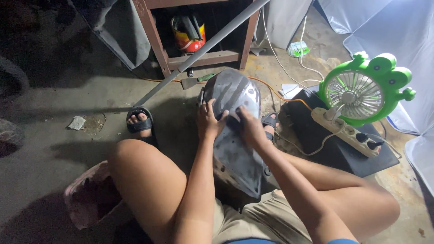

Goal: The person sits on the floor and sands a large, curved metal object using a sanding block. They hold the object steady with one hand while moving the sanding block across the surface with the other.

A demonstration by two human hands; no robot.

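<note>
Both hands were pressed on a dark, glossy curved panel [235,131], apparently a vehicle body cover, which stood tilted between the person's knees with its rounded end pointing away from them. The left hand [209,121] gripped the panel's left edge, its fingers [211,106] curled over the surface and holding it steady. The right hand [250,128] lay flat against the panel's middle, fingers bent down onto it; whether anything was held beneath them could not be told. Outward from the hands, a black sandal [139,121] on the left foot rested on the concrete floor [54,149], and another sandal [270,121] showed just beyond the panel's right edge. A grey pipe [203,49] leaned diagonally from the floor up past a brown wooden shelf [203,58], inside which sat a red and yellow container [188,34]. To the right, a green frog-shaped fan [364,90] stood on a black board [343,149], with a white power strip [346,132] lying just in front of it. White sheeting [398,31] hung behind the fan.
</note>
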